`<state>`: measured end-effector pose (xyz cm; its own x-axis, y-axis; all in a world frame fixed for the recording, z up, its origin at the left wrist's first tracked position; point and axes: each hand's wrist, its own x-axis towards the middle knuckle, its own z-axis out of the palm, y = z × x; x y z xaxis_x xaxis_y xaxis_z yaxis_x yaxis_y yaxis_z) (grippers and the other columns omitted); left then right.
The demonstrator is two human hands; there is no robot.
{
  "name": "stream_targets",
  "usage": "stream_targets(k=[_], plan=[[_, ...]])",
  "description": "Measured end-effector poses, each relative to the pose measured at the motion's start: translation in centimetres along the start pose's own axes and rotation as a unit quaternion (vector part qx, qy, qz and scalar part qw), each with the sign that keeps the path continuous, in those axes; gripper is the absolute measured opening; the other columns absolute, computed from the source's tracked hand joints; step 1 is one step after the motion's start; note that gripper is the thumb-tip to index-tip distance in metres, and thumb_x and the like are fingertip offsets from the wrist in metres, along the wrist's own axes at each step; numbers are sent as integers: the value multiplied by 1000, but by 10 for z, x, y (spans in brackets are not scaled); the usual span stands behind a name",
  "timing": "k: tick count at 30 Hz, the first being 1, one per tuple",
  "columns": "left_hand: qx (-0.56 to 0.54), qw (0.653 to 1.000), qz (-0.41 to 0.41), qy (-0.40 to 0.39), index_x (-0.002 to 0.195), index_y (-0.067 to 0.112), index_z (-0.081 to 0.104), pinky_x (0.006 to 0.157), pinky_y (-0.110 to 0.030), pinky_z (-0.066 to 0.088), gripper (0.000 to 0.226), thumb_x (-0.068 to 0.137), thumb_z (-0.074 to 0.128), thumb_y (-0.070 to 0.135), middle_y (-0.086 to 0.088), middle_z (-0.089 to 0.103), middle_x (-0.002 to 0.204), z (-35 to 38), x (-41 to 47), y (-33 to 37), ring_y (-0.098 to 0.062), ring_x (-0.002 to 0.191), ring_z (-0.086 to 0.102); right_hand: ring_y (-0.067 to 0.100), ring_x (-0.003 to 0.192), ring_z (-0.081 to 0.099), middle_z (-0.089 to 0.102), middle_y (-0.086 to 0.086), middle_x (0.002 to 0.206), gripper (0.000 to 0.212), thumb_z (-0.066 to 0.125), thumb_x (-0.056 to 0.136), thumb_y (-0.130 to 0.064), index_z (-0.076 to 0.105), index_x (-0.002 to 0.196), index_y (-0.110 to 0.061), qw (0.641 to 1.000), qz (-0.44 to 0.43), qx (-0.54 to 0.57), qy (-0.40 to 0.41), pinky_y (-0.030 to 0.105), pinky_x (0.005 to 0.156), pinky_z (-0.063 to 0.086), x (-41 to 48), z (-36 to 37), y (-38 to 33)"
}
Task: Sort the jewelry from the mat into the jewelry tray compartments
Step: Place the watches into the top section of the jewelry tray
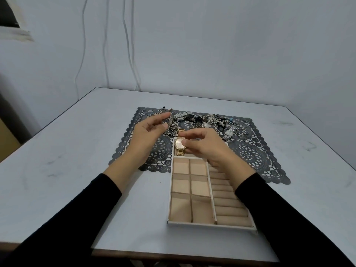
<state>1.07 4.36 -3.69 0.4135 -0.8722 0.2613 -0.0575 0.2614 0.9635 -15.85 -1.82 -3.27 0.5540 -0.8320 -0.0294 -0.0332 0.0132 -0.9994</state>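
Barely started, I reckon. The gold watch (179, 144) lies in the long compartment at the far end of the tray (212, 225), and it's the only piece I can see in there. The right hand (208, 149) has thumb and fingertips pinched on its case. The left hand (146, 135) is loose and open with nothing in it, over the mat (250, 151). The jewelry pile (202, 119), silver watch (229, 132) and rings (242, 132) all wait on the mat, toward the worktop's (77, 160) far edge.

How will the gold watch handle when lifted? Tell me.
The gold watch has a link band draped over the tray wall, so it likely flops from the stiff case. Metal links suggest heft for its size. The shiny face may slip under the right hand.
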Motion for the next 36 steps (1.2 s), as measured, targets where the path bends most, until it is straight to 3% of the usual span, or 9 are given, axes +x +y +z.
stream_targets(k=[6, 14, 20, 26, 30, 36], plan=[[-10, 1000, -7, 4, 114, 23, 71, 98, -27, 51, 32, 90, 65, 3, -1, 71, 114, -2, 3, -5, -13, 107, 64, 27, 82, 69, 68, 24, 98, 21, 70, 79, 7, 73, 96, -5, 998, -24, -47, 16, 31, 76, 58, 2, 0, 5], [-13, 1000, -10, 13, 111, 27, 71, 96, -28, 50, 33, 90, 65, 3, -7, 70, 114, -4, 4, -5, -13, 99, 60, 40, 91, 67, 71, 21, 92, 18, 78, 76, -5, 77, 91, -15, 990, -41, -131, 36, 49, 82, 57, 9, -2, 11], [-14, 1000, -13, 6, 114, 24, 70, 91, -21, 51, 33, 90, 65, 2, -3, 70, 113, -4, 3, -6, -9, 102, 63, 26, 77, 69, 72, 20, 94, 17, 77, 78, -8, 76, 94, -13, 987, -46, -152, 35, 47, 81, 58, 8, 0, 11], [-26, 1000, -11, 7, 111, 25, 71, 95, -24, 51, 33, 90, 64, 1, -5, 70, 115, -3, 2, -7, -12, 105, 64, 39, 94, 67, 72, 18, 94, 16, 76, 79, -7, 76, 94, -12, 988, -42, -150, 23, 50, 84, 56, 7, -2, 13], [-21, 1000, -12, 9, 112, 24, 70, 94, -23, 51, 33, 90, 63, 1, -8, 69, 118, -4, 2, -7, -14, 107, 63, 38, 92, 68, 71, 20, 95, 16, 76, 79, -7, 75, 94, -12, 986, -47, -158, 27, 51, 83, 56, 7, 0, 13], [-25, 1000, -13, 10, 114, 20, 70, 91, -20, 51, 32, 89, 64, -1, -5, 70, 115, -2, 1, -7, -12, 105, 64, 31, 84, 70, 73, 7, 88, 15, 77, 80, -15, 76, 94, -18, 976, -61, -207, 40, 50, 78, 57, 5, 0, 12]])
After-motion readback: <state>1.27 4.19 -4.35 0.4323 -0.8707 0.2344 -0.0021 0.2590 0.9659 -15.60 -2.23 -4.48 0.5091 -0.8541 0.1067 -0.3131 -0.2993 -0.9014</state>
